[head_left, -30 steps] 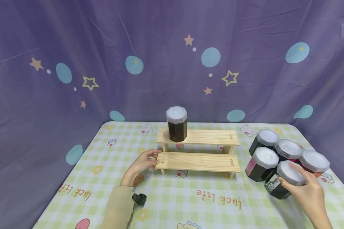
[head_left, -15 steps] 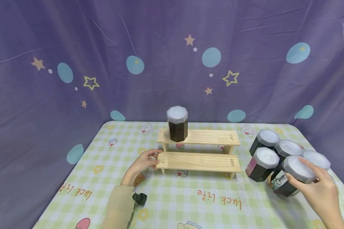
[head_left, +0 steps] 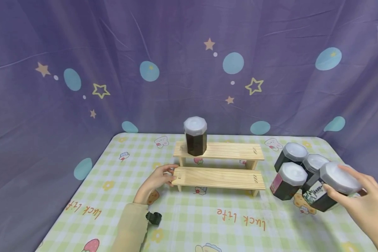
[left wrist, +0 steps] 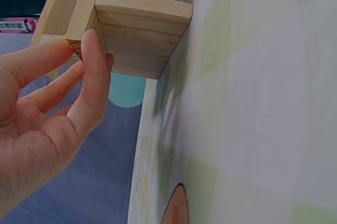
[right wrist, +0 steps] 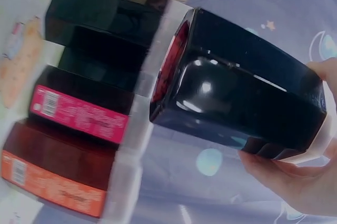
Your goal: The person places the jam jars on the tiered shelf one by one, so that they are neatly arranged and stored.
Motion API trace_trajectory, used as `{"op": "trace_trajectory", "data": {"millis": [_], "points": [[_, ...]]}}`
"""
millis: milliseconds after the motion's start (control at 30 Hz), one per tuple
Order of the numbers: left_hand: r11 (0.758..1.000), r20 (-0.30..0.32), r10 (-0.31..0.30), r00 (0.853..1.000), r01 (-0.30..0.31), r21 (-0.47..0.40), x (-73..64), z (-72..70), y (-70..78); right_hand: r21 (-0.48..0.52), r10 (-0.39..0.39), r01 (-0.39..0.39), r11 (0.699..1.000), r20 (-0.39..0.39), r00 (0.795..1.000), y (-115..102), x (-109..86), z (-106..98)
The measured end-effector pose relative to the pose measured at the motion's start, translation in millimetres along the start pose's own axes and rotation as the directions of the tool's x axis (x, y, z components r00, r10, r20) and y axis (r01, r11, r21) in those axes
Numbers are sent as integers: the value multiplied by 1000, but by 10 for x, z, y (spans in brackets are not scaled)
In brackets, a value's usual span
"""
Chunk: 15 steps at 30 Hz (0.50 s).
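Observation:
My right hand [head_left: 368,203] grips a dark octagonal jar [head_left: 321,194] by its white lid, with the thumb and fingers on opposite sides. In the right wrist view this jar [right wrist: 237,87] is off the table, its base facing the camera. The left hand [head_left: 155,180] pinches the left end of the lower board [head_left: 217,176] of a two-tier wooden rack; thumb and fingertips meet at the board's corner [left wrist: 76,48] in the left wrist view. Another white-lidded dark jar [head_left: 196,140] stands upright at the left of the upper board [head_left: 231,150].
Several jars stand grouped at the table's right, among them a pink-labelled one [head_left: 288,182] and a rear one [head_left: 293,155]. An orange-labelled jar [right wrist: 58,182] shows in the right wrist view. A small black object [head_left: 154,218] is by the left sleeve. A purple curtain [head_left: 189,80] hangs behind.
My right hand has lifted the jar out from the front of the group and moved it right and up in the head view. The left hand stays on the rack.

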<state>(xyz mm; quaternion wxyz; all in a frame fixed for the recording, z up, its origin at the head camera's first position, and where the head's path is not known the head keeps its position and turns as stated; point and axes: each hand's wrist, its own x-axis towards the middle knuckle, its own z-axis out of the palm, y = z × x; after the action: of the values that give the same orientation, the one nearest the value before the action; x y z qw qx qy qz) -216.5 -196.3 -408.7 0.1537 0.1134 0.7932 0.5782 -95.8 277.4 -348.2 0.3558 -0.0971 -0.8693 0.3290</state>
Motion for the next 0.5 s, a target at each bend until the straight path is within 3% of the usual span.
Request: {"op": "trace_trajectory", "data": {"millis": [100,167,500], "points": [[1000,-2,-1,1000,1,-1,-3,1,3,61,-38,39,997,-24,999,-63,47,-17],[1000,-2,-2,1000,2,-2,-4,0,4,67,-24,25,997,-9,1000,-101,73,-33],[1000,2,1,1000,-1,-4,-12,5,13,58,-40,30,998,174,984,-231,194,-32]]}}
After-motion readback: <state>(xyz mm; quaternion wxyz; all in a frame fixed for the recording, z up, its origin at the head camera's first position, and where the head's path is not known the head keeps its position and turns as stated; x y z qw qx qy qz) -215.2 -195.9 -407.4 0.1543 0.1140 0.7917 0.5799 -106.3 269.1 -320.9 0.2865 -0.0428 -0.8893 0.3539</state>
